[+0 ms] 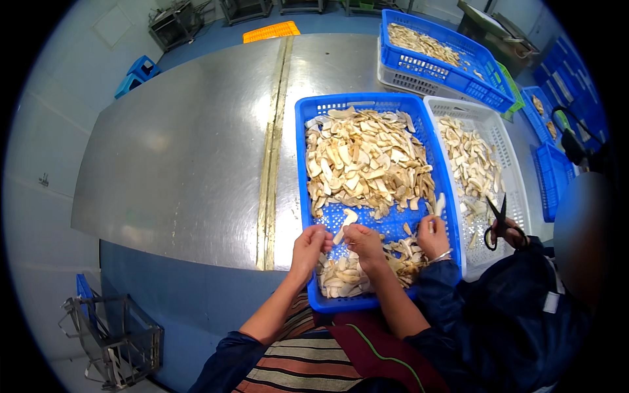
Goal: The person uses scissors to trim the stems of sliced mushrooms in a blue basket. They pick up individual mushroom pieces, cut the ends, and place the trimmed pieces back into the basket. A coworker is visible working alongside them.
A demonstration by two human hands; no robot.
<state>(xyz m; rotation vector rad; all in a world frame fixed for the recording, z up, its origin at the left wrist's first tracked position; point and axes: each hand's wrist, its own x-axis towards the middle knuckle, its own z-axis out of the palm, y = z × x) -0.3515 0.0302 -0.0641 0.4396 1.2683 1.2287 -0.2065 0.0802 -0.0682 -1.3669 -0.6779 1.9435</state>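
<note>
A blue perforated plastic crate (302, 196) stands before me, with a large heap of dried mushroom slices (363, 157) at its far end. A smaller pile of slices (344, 277) lies at its near end. Over the bare strip between them, my right hand (363, 243) pinches one pale curved mushroom slice (348, 221). My left hand (312, 244) is at the slice's lower end, fingers curled together; whether it grips anything is unclear. At the crate's right side, a co-worker's hand (433, 238) holds another slice (440, 204).
The co-worker's other hand holds black scissors (499, 223) over a white crate (516, 196) of slices. Another blue crate (442, 73) of slices rests on a white one behind. Left is the steel table (186, 157) with a taped seam (270, 162). A metal frame (118, 339) stands lower left.
</note>
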